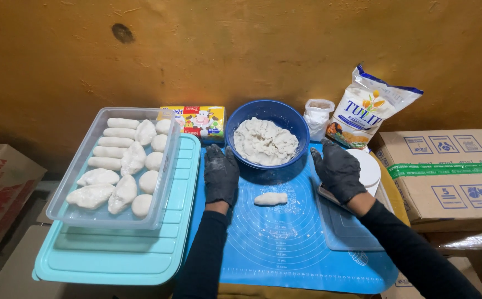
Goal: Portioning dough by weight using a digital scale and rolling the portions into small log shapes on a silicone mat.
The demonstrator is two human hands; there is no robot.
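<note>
Both hands wear black gloves dusted with flour. The left hand (221,174) lies flat, fingers loosely together, on the blue silicone mat (285,249), holding nothing. The right hand (338,170) rests palm down with its fingers spread over a flat pale-blue board (346,230); whether it grips the edge cannot be told. Between the two hands lies one small oblong dough piece (271,198), touching neither. Just beyond the fingertips stands one blue bowl (267,113) holding a single mass of white dough (264,141). To the left of the left hand, one clear plastic tray (80,166) sits on a turquoise lid (141,249) and carries about fourteen shaped dough pieces. Beyond the right hand stand one flour bag (369,105), one small knotted plastic bag (317,115) and a white round lid (367,166). A yellow carton (196,120) lies behind the tray. Cardboard boxes (446,171) crowd the right side.
</note>
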